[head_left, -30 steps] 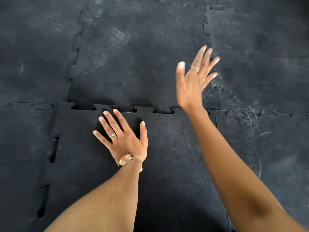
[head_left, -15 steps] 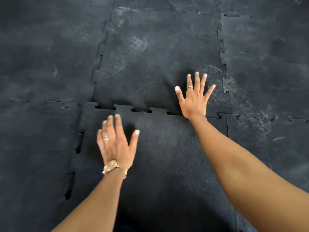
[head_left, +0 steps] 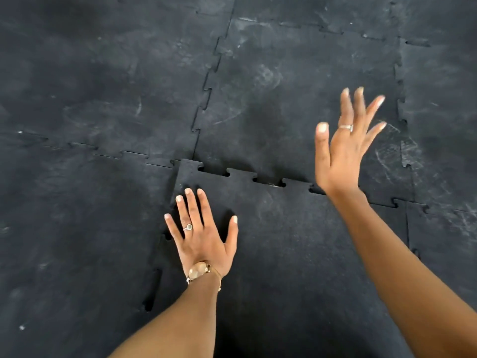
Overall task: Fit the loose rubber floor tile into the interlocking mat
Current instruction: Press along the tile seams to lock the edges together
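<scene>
The loose tile [head_left: 296,254] lies on the floor in front of the person, a dark rubber square sitting in the corner gap of the interlocking mat [head_left: 296,104]. Its far edge has not dropped in: the row of tabs along that edge stands proud, with dark gaps showing between them and the mat tile beyond. Along its left edge there are open slots too, where the teeth are not seated against the neighbouring mat tile [head_left: 90,215]. The left hand [head_left: 204,236] is pressed flat on the tile near its far left corner, palm down, fingers spread wide, gripping nothing; it wears a ring [head_left: 189,226] on one finger and a pale, gold-toned watch [head_left: 198,271] at the wrist. The right hand [head_left: 343,153] is lifted off the floor above the far edge of the tile, open and empty, fingers fanned apart and pointing away from the person, with a thin ring on one finger. The mat around is scuffed with pale, chalky marks.
</scene>
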{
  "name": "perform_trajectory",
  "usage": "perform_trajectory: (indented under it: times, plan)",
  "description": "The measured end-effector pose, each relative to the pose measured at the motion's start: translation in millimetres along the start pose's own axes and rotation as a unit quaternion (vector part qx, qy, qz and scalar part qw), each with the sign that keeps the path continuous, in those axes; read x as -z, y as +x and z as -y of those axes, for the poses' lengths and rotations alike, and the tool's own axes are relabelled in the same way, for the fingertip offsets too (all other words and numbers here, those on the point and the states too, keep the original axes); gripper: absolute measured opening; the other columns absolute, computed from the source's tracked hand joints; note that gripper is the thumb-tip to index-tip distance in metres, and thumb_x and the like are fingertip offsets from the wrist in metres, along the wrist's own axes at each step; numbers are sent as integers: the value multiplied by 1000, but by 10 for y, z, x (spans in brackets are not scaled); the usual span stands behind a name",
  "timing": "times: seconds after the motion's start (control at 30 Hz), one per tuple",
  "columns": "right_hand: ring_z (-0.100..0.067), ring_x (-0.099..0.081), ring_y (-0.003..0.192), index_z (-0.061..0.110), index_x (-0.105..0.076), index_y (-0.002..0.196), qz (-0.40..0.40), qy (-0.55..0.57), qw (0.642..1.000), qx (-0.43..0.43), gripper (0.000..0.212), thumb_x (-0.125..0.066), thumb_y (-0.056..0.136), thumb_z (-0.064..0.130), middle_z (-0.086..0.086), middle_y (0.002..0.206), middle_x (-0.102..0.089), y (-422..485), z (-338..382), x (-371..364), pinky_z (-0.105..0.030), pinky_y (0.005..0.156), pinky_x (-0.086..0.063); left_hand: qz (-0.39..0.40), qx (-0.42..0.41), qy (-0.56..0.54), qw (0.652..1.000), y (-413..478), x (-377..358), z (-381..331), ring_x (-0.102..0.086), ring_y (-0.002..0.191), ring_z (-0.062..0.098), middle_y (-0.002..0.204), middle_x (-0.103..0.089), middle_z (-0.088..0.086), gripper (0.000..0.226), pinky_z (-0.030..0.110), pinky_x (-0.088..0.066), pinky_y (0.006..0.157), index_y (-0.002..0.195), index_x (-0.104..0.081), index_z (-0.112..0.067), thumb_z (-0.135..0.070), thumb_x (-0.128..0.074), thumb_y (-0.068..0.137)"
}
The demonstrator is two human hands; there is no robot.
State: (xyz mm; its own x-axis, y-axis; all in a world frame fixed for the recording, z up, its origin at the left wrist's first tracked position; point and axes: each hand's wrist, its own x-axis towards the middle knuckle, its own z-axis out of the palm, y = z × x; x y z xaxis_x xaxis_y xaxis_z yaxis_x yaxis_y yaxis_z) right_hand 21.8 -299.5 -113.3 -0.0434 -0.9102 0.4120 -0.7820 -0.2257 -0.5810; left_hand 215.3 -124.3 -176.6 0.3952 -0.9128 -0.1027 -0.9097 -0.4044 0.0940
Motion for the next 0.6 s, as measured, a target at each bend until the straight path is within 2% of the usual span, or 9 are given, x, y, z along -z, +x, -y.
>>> perform_trajectory:
  times: [0.07,0.1,0.13,0.2,0.23,0.3,0.43,0.6]
  plan:
    - [-41,9,149,16,-20,158,-107,-45,991,62,72,-14,102,60,-7,165,-14,229,255,-98,-45,118,20,-2,0,-2,1000,3,-18,11,-6,151,31,163,-8,13,86,59,-7,119,156,-11,-8,-64,-21,92]
    - [-43,5,149,17,-21,158,-118,-95,986,75,74,-12,100,63,-8,165,-15,276,319,-174,-47,119,19,-6,-1,-3,1000,0,-22,14,-7,151,31,163,-9,13,86,59,-7,119,156,-11,-8,-64,-21,92]
    - [-45,3,149,16,-19,159,-75,-158,982,67,77,-9,98,64,-11,165,-13,222,341,-271,-53,120,16,-10,-3,-2,1000,2,-26,21,-7,151,31,163,-9,14,86,59,-7,119,156,-10,-8,-64,-21,92]
    - [-45,8,151,12,-4,160,114,-268,956,-24,85,-8,96,67,-14,167,2,-102,259,-526,-67,118,5,-11,-5,-1,1000,7,-42,29,-7,151,32,163,-8,14,86,59,-8,119,156,-10,-8,-64,-22,92]
    - [-43,13,151,10,3,159,170,-282,942,-67,88,-11,95,69,-13,167,9,-238,151,-629,-70,116,3,-12,-4,-3,1000,0,-48,27,-7,151,32,163,-8,14,86,59,-8,119,156,-10,-8,-64,-22,92]
    - [-40,13,151,10,3,159,191,-262,943,-77,87,-14,97,69,-9,167,10,-312,-32,-760,-72,115,5,-14,-7,-6,1000,2,-52,24,-6,151,32,163,-8,14,86,59,-8,119,156,-11,-8,-65,-23,92]
    - [-40,9,152,8,-5,159,173,-275,943,-71,86,-11,98,69,-9,167,2,-262,-95,-809,-72,115,4,-5,-11,0,1000,8,-52,34,-9,150,33,162,-12,16,87,59,-8,119,155,-14,-7,-65,-26,91]
    - [-38,21,150,9,3,159,192,-228,946,-125,81,-19,101,61,-10,166,14,-252,88,-710,-70,115,7,-9,-14,-1,1000,2,-40,39,-8,150,33,163,-11,16,86,60,-8,119,155,-13,-7,-64,-26,92]
